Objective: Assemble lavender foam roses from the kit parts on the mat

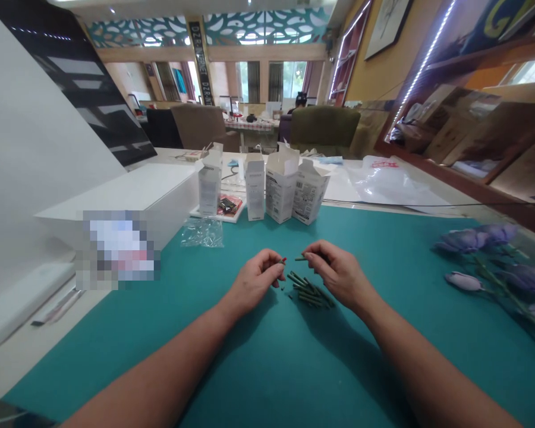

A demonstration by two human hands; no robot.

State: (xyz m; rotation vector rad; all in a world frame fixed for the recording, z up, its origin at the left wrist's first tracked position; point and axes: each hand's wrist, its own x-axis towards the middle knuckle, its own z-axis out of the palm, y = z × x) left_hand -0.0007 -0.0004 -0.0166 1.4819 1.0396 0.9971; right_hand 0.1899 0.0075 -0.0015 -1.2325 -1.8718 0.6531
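Above the teal mat, my right hand (334, 270) pinches a short green stem piece (299, 258) between thumb and fingertips, its free end pointing left. Facing it, my left hand (258, 279) is closed in a pinch. A small red spot shows at those fingertips, too small to tell what it is. The two hands are apart. Between and just below them lies a loose pile of short dark green stem pieces (311, 294) on the mat. Several tiny green bits (283, 289) are scattered by the pile's left side.
Several opened white cartons (280, 193) stand along the mat's (267, 380) far edge. Crumpled clear plastic (203, 233) lies near them, left of centre. Purple artificial flowers (468, 239) rest at the right. A large white box (129, 190) occupies the left, with a plastic bag (383, 181) at back right.
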